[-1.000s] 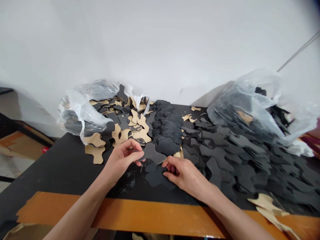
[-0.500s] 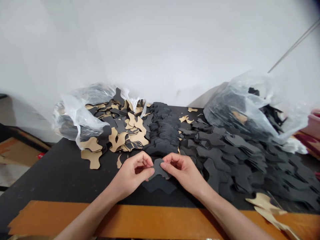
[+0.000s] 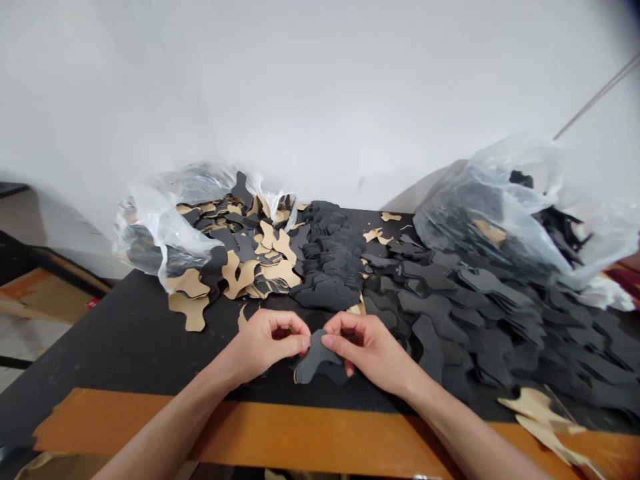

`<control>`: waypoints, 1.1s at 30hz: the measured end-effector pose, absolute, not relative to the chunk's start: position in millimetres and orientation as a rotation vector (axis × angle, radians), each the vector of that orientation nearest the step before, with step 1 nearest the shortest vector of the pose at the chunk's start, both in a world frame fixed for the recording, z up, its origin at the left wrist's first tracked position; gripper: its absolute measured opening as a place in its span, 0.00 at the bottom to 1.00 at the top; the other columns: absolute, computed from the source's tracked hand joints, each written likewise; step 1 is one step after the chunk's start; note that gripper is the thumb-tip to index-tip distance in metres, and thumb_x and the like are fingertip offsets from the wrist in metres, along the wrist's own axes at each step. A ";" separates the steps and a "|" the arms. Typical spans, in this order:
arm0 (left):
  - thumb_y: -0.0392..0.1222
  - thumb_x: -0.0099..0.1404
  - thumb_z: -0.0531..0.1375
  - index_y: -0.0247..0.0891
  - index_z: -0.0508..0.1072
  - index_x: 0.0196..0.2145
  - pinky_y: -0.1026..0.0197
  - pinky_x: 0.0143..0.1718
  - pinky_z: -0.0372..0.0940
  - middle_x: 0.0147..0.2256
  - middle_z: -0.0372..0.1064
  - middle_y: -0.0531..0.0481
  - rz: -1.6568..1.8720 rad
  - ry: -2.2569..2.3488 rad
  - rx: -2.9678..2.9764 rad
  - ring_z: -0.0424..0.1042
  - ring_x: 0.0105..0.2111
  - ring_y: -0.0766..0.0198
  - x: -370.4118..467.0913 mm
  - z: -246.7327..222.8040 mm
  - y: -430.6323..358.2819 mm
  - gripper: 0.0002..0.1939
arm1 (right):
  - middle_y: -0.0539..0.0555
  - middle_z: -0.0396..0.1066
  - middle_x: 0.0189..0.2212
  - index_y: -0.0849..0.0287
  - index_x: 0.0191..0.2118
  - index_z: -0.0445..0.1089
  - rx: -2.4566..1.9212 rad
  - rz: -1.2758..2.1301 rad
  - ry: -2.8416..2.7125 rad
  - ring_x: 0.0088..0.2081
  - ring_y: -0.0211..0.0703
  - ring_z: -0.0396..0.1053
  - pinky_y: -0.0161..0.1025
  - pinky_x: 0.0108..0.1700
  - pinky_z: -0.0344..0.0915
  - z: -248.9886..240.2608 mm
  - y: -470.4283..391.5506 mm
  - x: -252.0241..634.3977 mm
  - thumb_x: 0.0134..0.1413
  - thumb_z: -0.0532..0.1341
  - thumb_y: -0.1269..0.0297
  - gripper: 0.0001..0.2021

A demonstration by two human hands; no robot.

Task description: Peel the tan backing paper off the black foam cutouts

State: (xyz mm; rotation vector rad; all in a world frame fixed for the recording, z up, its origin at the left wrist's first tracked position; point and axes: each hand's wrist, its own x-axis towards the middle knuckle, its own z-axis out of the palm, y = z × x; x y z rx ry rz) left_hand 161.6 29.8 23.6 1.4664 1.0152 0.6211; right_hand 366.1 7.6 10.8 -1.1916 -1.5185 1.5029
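Near the front of the black table, my left hand [image 3: 280, 343] and my right hand [image 3: 357, 343] pinch the upper edge of a small dark grey curved piece [image 3: 316, 357] between them. Its lower left edge shows a thin tan rim. Another dark piece lies partly hidden beneath it. Just beyond my hands runs a column of overlapping black pieces [image 3: 330, 267]. Tan and dark pieces [image 3: 273, 257] are heaped to its left, and a wide spread of dark grey pieces [image 3: 480, 320] covers the table on the right.
A clear plastic bag [image 3: 165, 227] lies at the back left, and a larger one [image 3: 505, 200] holding dark pieces at the back right. Orange-brown tape [image 3: 300, 433] runs along the front edge. Tan scraps [image 3: 540, 413] lie at the front right. A white wall stands behind.
The grey piece between my hands has turned and tilted, showing more of its face and a tan edge. The whole view has shifted slightly.
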 end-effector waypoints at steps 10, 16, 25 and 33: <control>0.45 0.60 0.60 0.37 0.69 0.28 0.66 0.27 0.54 0.25 0.60 0.55 0.615 0.874 1.424 0.58 0.26 0.67 159.0 20.8 28.0 0.09 | 0.50 0.71 0.33 0.57 0.34 0.70 -1.052 1.085 -1.796 0.34 0.37 0.69 0.34 0.37 0.68 7.9 4.2 369.3 0.57 0.64 0.67 0.02; 0.45 0.62 0.58 0.38 0.66 0.28 0.65 0.28 0.52 0.26 0.57 0.55 0.625 0.879 1.459 0.55 0.26 0.66 157.6 17.7 27.9 0.09 | 0.53 0.72 0.39 0.51 0.52 0.68 -0.854 0.700 -2.037 0.40 0.41 0.70 0.38 0.44 0.68 5.0 3.3 372.8 0.63 0.58 0.73 0.15; 0.45 0.60 0.56 0.38 0.65 0.27 0.64 0.28 0.50 0.24 0.55 0.57 0.655 0.920 1.492 0.54 0.26 0.66 162.7 10.8 31.4 0.09 | 0.59 0.70 0.46 0.54 0.45 0.73 -0.750 0.178 -2.189 0.43 0.44 0.69 0.40 0.39 0.69 10.4 -1.3 376.5 0.58 0.58 0.78 0.14; 0.43 0.64 0.56 0.39 0.68 0.32 0.62 0.33 0.60 0.29 0.66 0.52 0.747 1.020 1.531 0.65 0.30 0.62 165.1 4.2 32.7 0.06 | 0.53 0.75 0.37 0.53 0.41 0.72 -0.749 0.534 -1.792 0.44 0.46 0.71 0.48 0.49 0.68 23.9 0.1 379.0 0.59 0.59 0.78 0.11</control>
